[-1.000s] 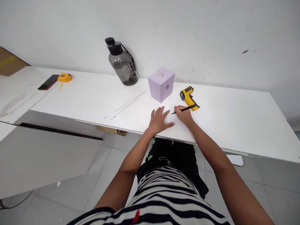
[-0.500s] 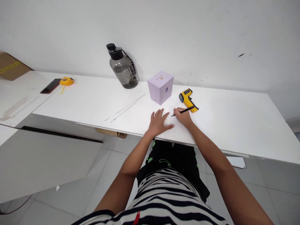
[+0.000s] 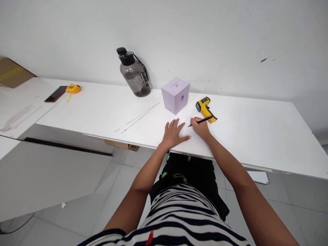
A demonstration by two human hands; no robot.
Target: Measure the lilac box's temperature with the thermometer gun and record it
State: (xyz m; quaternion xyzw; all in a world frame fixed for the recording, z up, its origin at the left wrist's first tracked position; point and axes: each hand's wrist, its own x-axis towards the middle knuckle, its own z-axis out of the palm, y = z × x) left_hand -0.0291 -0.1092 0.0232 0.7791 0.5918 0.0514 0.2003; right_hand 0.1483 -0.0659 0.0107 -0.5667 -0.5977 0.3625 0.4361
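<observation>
My left hand [image 3: 173,135] lies flat with fingers spread near the front edge of the white table [image 3: 256,130]. My right hand [image 3: 200,127] is closed around a black pen [image 3: 204,120], its tip pointing down and left at the tabletop between my hands. Whether there is paper under the tip I cannot tell. Behind my hands stands a lilac box [image 3: 175,96] with a gold mark on top and a purple mark on its side. A yellow and black infrared thermometer [image 3: 206,109] lies just beyond my right hand, its handle behind the pen's upper end.
A grey see-through water bottle [image 3: 135,77] with a black lid stands by the wall. Farther left are a yellow tape measure [image 3: 73,89], a flat dark object [image 3: 56,94] and a cardboard box [image 3: 14,72]. Dark smears mark the tabletop left of the lilac box.
The pen tip and my right fingers have shifted very slightly to the right and away from me. My left hand stays in place.
</observation>
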